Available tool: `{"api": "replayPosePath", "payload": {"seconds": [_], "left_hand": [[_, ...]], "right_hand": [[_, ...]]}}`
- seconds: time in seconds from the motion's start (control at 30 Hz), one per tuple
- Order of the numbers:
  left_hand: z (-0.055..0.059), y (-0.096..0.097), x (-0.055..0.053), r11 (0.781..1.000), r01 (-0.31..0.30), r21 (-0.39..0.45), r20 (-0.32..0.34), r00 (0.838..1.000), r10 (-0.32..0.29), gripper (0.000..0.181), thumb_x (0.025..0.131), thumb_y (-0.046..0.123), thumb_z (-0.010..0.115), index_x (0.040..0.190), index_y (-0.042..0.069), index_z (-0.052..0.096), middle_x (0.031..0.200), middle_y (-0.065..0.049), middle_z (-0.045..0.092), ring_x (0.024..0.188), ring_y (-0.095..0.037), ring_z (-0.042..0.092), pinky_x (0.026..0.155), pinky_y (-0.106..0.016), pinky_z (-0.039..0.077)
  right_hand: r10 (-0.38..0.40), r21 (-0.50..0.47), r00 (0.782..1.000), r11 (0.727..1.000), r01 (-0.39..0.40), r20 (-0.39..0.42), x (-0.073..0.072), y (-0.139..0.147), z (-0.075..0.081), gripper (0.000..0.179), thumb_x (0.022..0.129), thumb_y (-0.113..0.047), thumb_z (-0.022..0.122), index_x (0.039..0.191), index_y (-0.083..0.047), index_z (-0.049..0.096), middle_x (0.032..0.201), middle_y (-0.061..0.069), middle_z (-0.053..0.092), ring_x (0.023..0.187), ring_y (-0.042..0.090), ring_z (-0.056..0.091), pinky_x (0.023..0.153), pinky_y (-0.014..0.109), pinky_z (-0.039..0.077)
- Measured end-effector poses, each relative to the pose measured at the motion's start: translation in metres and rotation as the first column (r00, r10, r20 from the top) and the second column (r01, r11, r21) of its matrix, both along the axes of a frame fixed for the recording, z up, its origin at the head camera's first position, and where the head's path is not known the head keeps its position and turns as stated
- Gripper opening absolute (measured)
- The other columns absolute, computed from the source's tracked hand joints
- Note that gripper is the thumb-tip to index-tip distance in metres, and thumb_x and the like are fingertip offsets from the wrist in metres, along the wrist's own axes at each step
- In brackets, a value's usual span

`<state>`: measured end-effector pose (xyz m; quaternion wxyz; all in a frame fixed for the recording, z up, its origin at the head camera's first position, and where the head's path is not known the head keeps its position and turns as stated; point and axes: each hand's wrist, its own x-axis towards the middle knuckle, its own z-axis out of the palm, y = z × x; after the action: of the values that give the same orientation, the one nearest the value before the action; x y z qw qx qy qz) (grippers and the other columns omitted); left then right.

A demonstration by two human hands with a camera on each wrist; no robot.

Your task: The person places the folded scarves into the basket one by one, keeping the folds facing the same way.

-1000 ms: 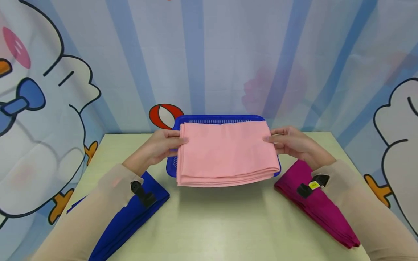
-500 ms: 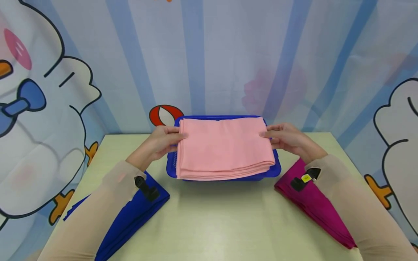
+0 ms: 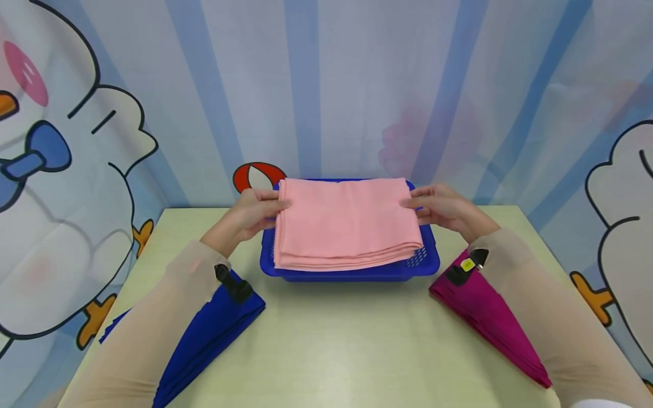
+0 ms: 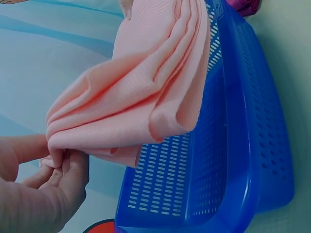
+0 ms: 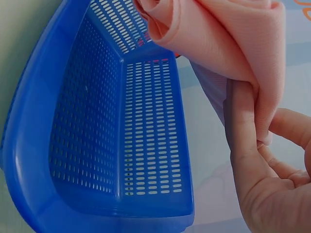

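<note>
A folded pink cloth point(image 3: 347, 221), several layers thick, is held flat above a blue plastic basket point(image 3: 352, 276) with slotted walls. My left hand point(image 3: 252, 215) pinches the cloth's left edge, thumb on top and fingers beneath. At the opposite edge my right hand point(image 3: 442, 209) pinches it the same way. In the left wrist view the pink cloth point(image 4: 131, 92) bunches at the fingertips and hangs over the basket's opening. The right wrist view shows the slotted inside of the basket point(image 5: 150, 126), with the cloth point(image 5: 223, 39) raised above its rim.
A folded blue cloth point(image 3: 204, 334) lies on the pale table point(image 3: 352, 351) at the left, partly under my left forearm. A folded magenta cloth point(image 3: 492, 323) lies at the right, under my right forearm. A printed curtain point(image 3: 352, 85) hangs just behind the basket.
Both hands have carried the pink cloth away from me, farther over the basket. More of the basket's front rim and wall now shows below the cloth.
</note>
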<state>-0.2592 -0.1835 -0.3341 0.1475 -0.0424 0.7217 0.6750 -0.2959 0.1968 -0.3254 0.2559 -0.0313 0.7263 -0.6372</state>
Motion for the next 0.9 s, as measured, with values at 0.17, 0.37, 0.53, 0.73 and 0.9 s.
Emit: {"api": "replayPosePath", "payload": {"seconds": [0.17,0.37,0.53,0.73,0.9], "left_hand": [[0.001,-0.001,-0.005,1.0,-0.008,-0.004,0.002,1.0,0.008,0.049,0.098,0.009,0.064,0.143,-0.005,0.049,0.133,-0.021,0.057,0.095,-0.017,0.068,0.09,-0.04,0.055],[0.004,-0.001,-0.014,1.0,-0.004,0.012,-0.01,1.0,0.004,0.048,0.099,0.007,0.062,0.143,-0.006,0.048,0.136,-0.022,0.054,0.1,-0.02,0.065,0.092,-0.042,0.054],[0.002,0.001,-0.019,1.0,-0.003,0.004,-0.008,1.0,0.003,0.047,0.099,0.008,0.061,0.143,-0.005,0.049,0.136,-0.021,0.055,0.107,-0.024,0.063,0.092,-0.041,0.054],[-0.002,0.004,-0.021,1.0,0.0,-0.002,0.004,1.0,0.0,0.049,0.1,0.008,0.061,0.145,-0.004,0.047,0.138,-0.022,0.054,0.116,-0.031,0.06,0.093,-0.043,0.053],[-0.003,0.008,-0.025,0.999,-0.008,-0.034,0.008,1.0,0.008,0.049,0.1,0.008,0.06,0.146,-0.005,0.045,0.139,-0.023,0.053,0.12,-0.033,0.058,0.097,-0.044,0.051]], "right_hand": [[-0.002,0.03,1.0,1.0,0.002,-0.004,-0.002,-0.003,0.002,0.066,0.1,-0.008,0.059,0.152,0.011,0.023,0.12,0.014,0.058,0.069,0.012,0.07,0.073,0.027,0.059],[-0.01,0.02,1.0,1.0,0.01,0.001,-0.008,-0.004,0.002,0.069,0.1,-0.007,0.059,0.153,0.01,0.019,0.102,0.005,0.067,0.07,0.013,0.071,0.071,0.027,0.059],[-0.015,0.006,1.0,1.0,0.015,0.013,-0.011,-0.004,0.0,0.067,0.1,-0.005,0.059,0.152,0.011,0.022,0.092,0.002,0.069,0.068,0.013,0.07,0.067,0.026,0.059],[-0.006,0.028,1.0,1.0,0.006,0.008,-0.012,-0.003,-0.001,0.065,0.1,-0.005,0.059,0.152,0.012,0.022,0.091,0.002,0.068,0.069,0.012,0.07,0.066,0.025,0.059],[-0.015,0.059,1.0,0.998,0.015,-0.001,-0.014,-0.004,-0.001,0.069,0.1,-0.006,0.059,0.153,0.011,0.019,0.091,0.002,0.068,0.068,0.012,0.07,0.066,0.025,0.059]]}}
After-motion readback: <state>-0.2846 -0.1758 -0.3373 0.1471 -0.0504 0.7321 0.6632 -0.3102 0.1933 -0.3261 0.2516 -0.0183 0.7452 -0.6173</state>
